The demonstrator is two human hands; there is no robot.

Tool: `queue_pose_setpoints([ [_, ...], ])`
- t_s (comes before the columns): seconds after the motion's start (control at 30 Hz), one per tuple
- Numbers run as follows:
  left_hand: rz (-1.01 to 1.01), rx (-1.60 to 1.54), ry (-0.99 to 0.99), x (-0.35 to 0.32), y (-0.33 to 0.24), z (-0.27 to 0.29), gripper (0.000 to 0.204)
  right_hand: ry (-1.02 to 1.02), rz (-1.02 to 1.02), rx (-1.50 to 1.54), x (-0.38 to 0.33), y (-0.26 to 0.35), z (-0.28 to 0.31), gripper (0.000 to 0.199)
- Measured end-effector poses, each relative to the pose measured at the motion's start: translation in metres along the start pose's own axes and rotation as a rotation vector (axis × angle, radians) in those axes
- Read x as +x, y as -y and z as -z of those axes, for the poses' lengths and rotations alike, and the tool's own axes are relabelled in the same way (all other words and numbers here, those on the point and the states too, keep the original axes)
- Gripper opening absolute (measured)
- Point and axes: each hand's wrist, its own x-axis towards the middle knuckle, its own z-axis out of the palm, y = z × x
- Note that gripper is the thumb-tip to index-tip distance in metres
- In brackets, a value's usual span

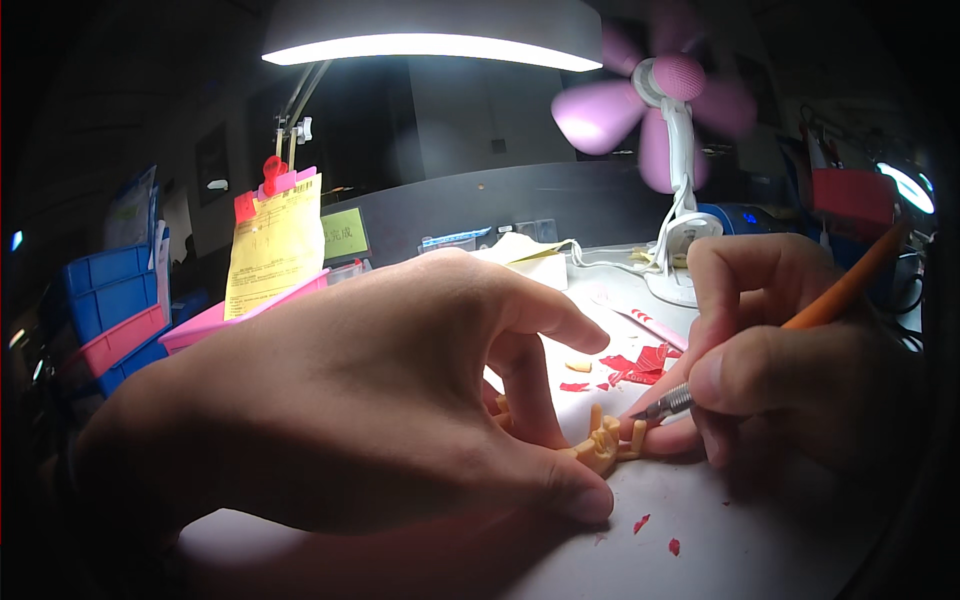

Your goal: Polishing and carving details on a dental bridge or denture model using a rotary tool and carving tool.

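My left hand (400, 400) reaches across the middle of the picture and pinches a small tan molded piece (597, 446) between thumb and fingers, low over the white table. Short prongs stick out of the piece, and part of it is hidden by my fingers. In my right hand (770, 350) is a craft knife (828, 298) with an orange handle and a metal collar, held like a pen. Its tip points left and down, close beside the tan piece; whether it touches cannot be made out. Fingers of my right hand reach under or behind the piece.
Red scraps (640, 366) and a tan bit (578, 367) lie behind the hands on the white tabletop (760, 520). A pink fan (678, 78) stands at the back, beneath a bright lamp (430, 46). Blue bins (108, 290) and a yellow paper slip (275, 245) are at left.
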Motion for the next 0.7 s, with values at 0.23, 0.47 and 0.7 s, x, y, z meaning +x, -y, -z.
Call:
queue_pose_setpoints([
  [0.23, -0.080, 0.073, -0.097, 0.002, 0.003, -0.002, 0.079, 0.039, -0.142, 0.084, 0.012, 0.029, -0.023, 0.057],
  [0.47, -0.256, 0.240, -0.497, 0.005, 0.018, 0.003, 0.079, 0.434, -0.212, 0.194, 0.054, 0.020, -0.001, 0.042],
  [0.7, -0.135, 0.028, -0.806, 0.006, 0.024, 0.014, 0.061, 0.583, 0.319, -0.606, 0.071, 0.002, 0.012, 0.026],
])
